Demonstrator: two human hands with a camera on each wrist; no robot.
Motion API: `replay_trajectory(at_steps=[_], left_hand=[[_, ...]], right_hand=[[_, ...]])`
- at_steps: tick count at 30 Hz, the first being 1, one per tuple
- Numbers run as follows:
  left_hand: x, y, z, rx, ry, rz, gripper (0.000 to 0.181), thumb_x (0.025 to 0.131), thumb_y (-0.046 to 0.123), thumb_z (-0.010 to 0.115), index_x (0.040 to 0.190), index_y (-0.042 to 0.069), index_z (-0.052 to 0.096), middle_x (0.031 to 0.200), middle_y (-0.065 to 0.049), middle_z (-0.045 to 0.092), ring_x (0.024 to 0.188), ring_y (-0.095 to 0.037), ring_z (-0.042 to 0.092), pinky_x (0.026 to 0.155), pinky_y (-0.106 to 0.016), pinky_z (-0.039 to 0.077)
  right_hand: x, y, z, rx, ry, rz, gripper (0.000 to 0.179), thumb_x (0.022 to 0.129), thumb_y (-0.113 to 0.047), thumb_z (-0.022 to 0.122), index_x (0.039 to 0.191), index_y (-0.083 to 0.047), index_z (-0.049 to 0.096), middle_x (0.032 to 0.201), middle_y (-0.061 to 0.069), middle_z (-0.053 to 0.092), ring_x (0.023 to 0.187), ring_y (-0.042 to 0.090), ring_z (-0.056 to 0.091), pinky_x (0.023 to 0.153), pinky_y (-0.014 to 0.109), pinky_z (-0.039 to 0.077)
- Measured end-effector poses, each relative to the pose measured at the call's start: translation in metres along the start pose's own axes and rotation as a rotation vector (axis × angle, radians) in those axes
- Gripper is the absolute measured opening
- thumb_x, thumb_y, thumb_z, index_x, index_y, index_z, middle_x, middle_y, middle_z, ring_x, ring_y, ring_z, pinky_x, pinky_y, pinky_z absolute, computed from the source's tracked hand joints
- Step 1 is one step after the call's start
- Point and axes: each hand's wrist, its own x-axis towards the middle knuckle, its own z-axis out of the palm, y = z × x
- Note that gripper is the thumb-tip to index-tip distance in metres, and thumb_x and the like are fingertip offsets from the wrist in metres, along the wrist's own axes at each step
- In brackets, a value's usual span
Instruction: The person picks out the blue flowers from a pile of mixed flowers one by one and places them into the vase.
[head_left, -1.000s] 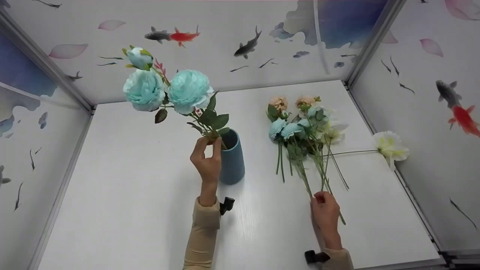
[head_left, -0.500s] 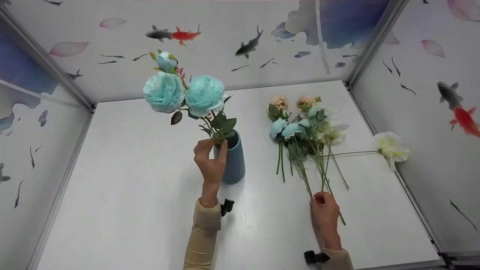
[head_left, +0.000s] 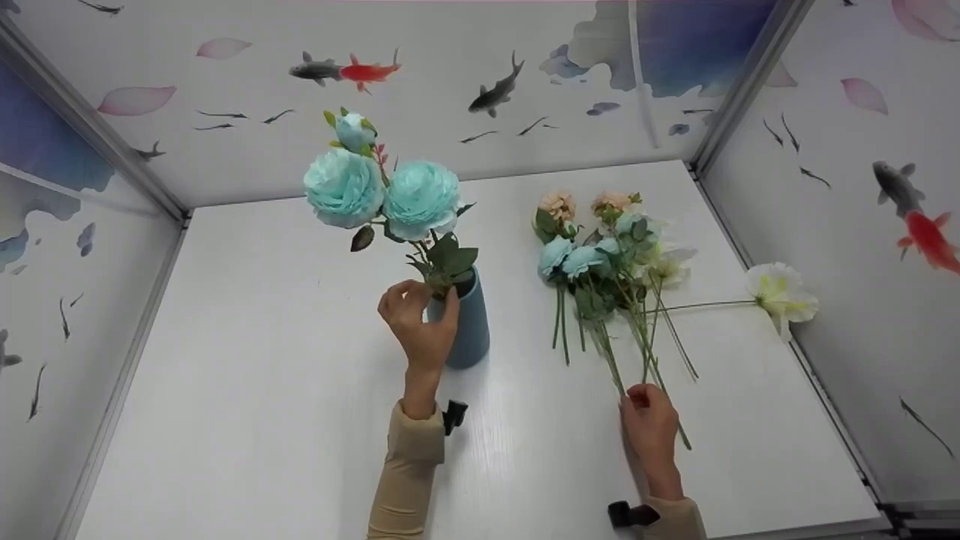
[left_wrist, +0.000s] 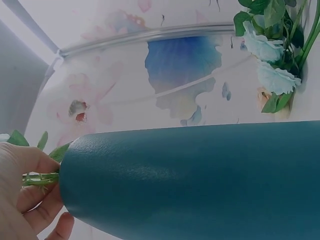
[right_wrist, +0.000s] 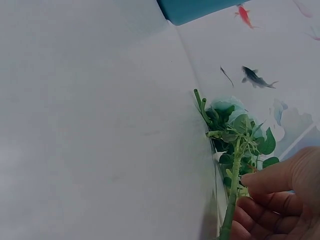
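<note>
Has a white flat fish-printed wall [head_left: 420, 124] at twelve o'clock, straight silver metal posts [head_left: 750, 82] at ten and two, white rectangular tabletop [head_left: 247, 375] at six.

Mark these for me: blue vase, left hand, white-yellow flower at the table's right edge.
Blue vase [head_left: 471, 324]: head view, on its outer wall.
Left hand [head_left: 421, 327]: head view, on the middle of the hand.
White-yellow flower [head_left: 781, 291]: head view, on its petals.
</note>
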Motion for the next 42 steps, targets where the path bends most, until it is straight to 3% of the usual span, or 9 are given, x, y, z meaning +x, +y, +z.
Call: replay_trajectory(at_steps=[14,22,32,42], left_hand=[[0.0014,0.0033,-0.0051,0.089,-0.058,0.031,0.014,0.07,0.01,0.074,0.069,-0.002,0.068,0.071,-0.011,0.06,0.087,-0.028,0.048,0.088,-0.054,0.025],[0.0035,0.0053,-0.0073,0.075,-0.093,0.014,0.011,0.07,0.009,0.076,0.072,0.0,0.071,0.077,-0.01,0.057,0.088,-0.029,0.047,0.09,-0.055,0.024],[0.0019,0.0068,-0.0079,0.106,-0.14,-0.046,0.014,0.071,0.011,0.077,0.074,-0.001,0.071,0.079,-0.011,0.058,0.088,-0.029,0.048,0.088,-0.053,0.028],[-0.0002,0.0053,-0.0096,0.09,-0.138,-0.05,0.017,0.072,0.01,0.077,0.081,-0.003,0.07,0.082,-0.013,0.058,0.085,-0.03,0.049,0.085,-0.053,0.031]], right_hand=[[0.0005,-0.0022,-0.002,0.001,-0.022,0.039,0.008,0.077,0.007,0.066,0.083,0.004,0.062,0.078,0.014,0.061,0.073,0.028,0.057,0.064,0.035,0.044],[0.0001,0.0011,-0.0011,0.013,0.011,-0.012,0.009,0.077,0.008,0.067,0.083,0.003,0.062,0.078,0.013,0.062,0.072,0.026,0.059,0.062,0.029,0.045],[-0.0013,-0.0008,-0.0017,-0.016,-0.012,0.017,0.011,0.076,0.01,0.065,0.083,0.003,0.061,0.078,0.014,0.061,0.071,0.026,0.058,0.061,0.031,0.044],[-0.0029,-0.0038,-0.004,-0.043,-0.047,0.061,0.008,0.077,0.008,0.064,0.083,0.004,0.061,0.077,0.013,0.058,0.07,0.023,0.054,0.061,0.03,0.042]])
